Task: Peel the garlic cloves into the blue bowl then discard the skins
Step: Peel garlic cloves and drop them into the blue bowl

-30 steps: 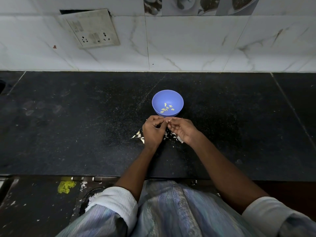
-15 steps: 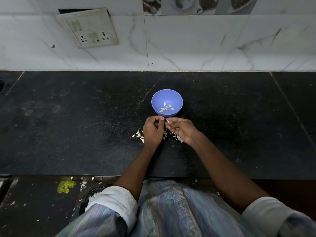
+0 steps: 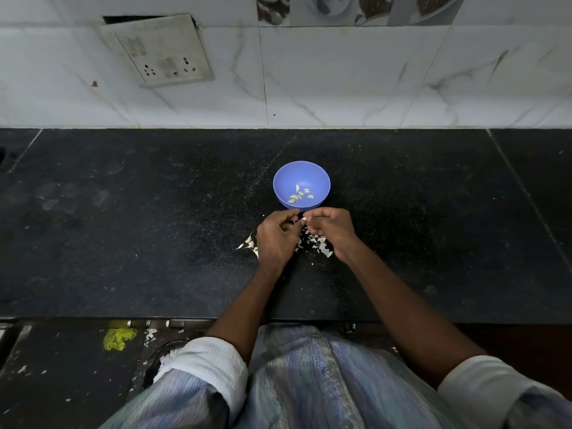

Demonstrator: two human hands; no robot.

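Tabletop [image 3: 123,243] same as a second ago, blue bowl [image 3: 301,171] mid-frame with several peeled cloves [image 3: 298,195]. Left hand [image 3: 275,239] and right hand [image 3: 332,232] nudged up to its near rim, both grips pinching one garlic clove [image 3: 304,218]. Skins [image 3: 312,243] piled underneath, so probably nearly ready to drop in.

A black speckled stone counter [image 3: 123,227] runs along a wall of white marbled tiles [image 3: 340,82]. A grimy switch and socket plate [image 3: 161,51] hangs tilted on the wall at upper left. Below the counter edge the dark floor [image 3: 46,382] shows a yellow smear [image 3: 119,338].
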